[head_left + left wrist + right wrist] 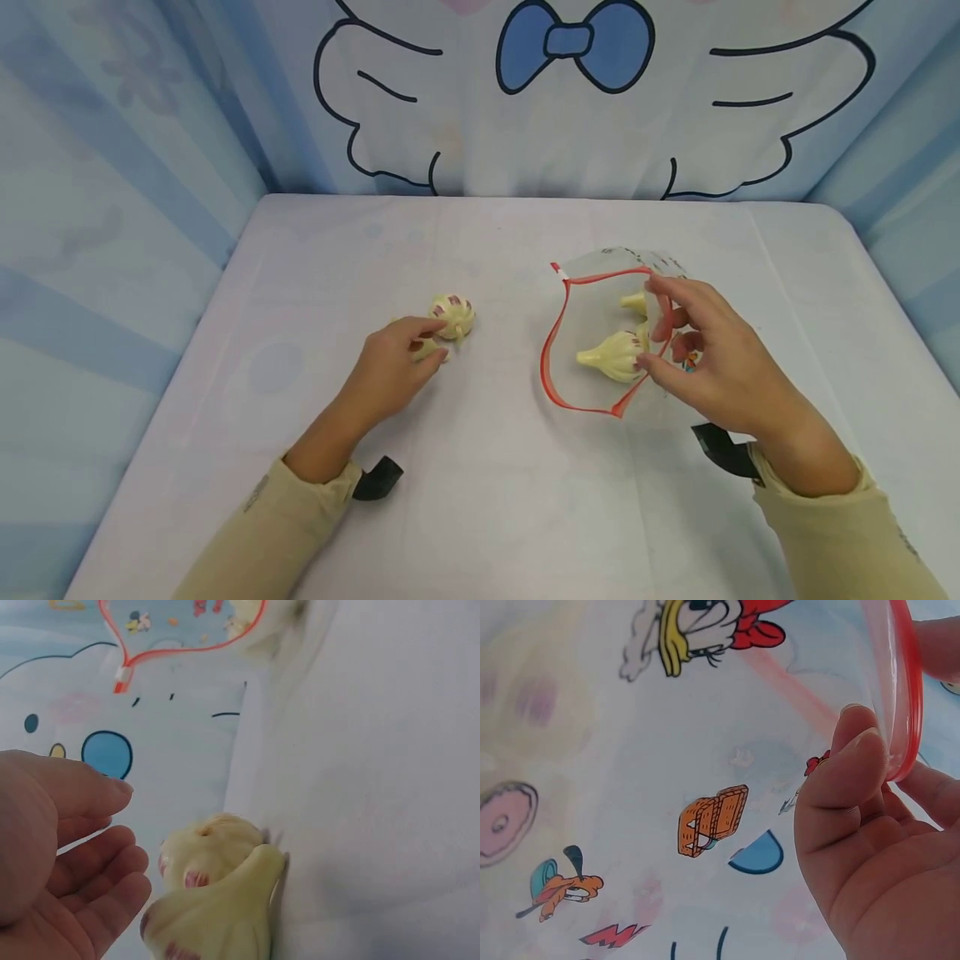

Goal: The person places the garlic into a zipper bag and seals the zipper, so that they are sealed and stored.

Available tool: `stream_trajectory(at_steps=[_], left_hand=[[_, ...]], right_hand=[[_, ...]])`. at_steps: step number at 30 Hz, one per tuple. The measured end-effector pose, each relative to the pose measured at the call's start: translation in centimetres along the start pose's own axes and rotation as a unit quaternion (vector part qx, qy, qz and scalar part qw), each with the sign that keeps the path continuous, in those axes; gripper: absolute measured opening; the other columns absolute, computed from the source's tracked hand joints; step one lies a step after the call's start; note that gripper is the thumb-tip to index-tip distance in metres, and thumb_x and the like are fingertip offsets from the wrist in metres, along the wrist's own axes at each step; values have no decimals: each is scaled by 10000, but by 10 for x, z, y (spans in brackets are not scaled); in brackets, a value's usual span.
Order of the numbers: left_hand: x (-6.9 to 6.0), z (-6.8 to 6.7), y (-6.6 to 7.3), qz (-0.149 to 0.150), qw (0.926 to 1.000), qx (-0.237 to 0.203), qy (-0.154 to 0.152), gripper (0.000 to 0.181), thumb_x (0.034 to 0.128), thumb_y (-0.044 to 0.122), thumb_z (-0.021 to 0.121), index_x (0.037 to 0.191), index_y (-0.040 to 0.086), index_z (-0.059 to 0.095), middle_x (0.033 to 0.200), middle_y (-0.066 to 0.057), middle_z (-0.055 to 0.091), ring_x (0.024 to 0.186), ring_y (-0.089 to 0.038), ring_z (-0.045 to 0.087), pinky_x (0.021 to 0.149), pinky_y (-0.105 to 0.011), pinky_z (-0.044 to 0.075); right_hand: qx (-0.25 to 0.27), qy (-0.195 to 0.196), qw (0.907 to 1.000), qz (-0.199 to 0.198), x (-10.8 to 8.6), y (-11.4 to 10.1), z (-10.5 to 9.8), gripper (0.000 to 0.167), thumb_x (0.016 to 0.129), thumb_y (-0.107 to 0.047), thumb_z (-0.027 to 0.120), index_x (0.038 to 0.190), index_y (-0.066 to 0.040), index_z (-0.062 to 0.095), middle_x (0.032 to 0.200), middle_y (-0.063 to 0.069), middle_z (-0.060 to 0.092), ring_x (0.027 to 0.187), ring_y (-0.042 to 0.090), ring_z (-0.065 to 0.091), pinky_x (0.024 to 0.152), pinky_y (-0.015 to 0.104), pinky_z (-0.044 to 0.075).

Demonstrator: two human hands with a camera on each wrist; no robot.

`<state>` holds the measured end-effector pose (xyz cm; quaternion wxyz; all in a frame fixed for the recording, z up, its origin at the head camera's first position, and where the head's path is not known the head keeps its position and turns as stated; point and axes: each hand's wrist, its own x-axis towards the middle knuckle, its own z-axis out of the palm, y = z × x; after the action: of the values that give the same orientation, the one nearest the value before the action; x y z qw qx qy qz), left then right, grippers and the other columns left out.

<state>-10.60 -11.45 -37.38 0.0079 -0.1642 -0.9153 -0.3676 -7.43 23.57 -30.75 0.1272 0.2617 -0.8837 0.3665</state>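
On the right of the table in the head view lies a clear zip bag with a red rim (550, 379), its mouth spread wide. My right hand (720, 358) pinches the rim's right side between thumb and fingers. Through the bag show a garlic bulb (613, 357) and part of a second garlic bulb (633, 302). My left hand (386, 367) hovers by two more garlic bulbs on the table, one whole in sight (453, 315), the other partly hidden (427, 351). In the left wrist view its fingers are loosely bent, apart from the nearer garlic bulb (217, 919).
A pale cloth covers the table (480, 517). Behind it hangs a curtain (570, 125) with a blue bow print, and blue patterned curtain (112, 292) runs along the left. Cartoon prints mark the bag's side (712, 821). Black straps sit at both wrists.
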Motion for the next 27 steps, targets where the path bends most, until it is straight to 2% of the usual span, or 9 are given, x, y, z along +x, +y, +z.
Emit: stream_trajectory(at_steps=[4,8,13,18,22,27], left_hand=[[0,-5,-5,35,9997,157,182,340,901,58,737,1231,7,671,1227,-147,657,1114,-308,626,913,-456,522],[1,-11,-9,-90,9994,341,63,365,903,50,730,1256,-6,656,1274,-169,637,1240,-339,555,1005,-498,459],[0,-16,-15,-221,9980,596,69,388,903,17,716,1281,-27,640,1310,-194,615,1241,-372,540,1020,-511,442],[0,-21,-24,-325,9978,566,98,368,923,14,682,1285,-34,636,1324,-203,605,1216,-385,543,1008,-518,440],[1,-22,-31,-544,9972,504,-64,363,938,24,641,1296,-41,627,1359,-216,581,1287,-404,497,1055,-533,397],[3,-21,-38,-527,9972,489,-193,399,938,28,630,1332,-30,604,1382,-223,559,1312,-398,479,1072,-530,381]], right_hand=[[17,9,10000,-32,0,0,0,805,713,140,791,1441,22,470,1216,88,533,848,78,524,670,107,441],[86,12,9999,-54,1,0,0,801,712,146,787,1438,21,473,1209,84,534,852,72,530,663,114,443],[124,8,9999,-76,1,0,0,803,710,148,789,1437,20,474,1192,78,536,852,65,527,660,117,447],[111,14,9999,-40,0,0,0,805,711,146,791,1439,19,473,1200,80,536,852,61,525,664,113,447],[80,-2,10000,0,0,0,0,807,715,142,792,1443,18,467,1219,91,534,858,65,530,671,109,445],[21,-6,10000,16,0,-1,0,809,716,141,794,1444,20,464,1190,84,532,850,79,527,673,104,447]])
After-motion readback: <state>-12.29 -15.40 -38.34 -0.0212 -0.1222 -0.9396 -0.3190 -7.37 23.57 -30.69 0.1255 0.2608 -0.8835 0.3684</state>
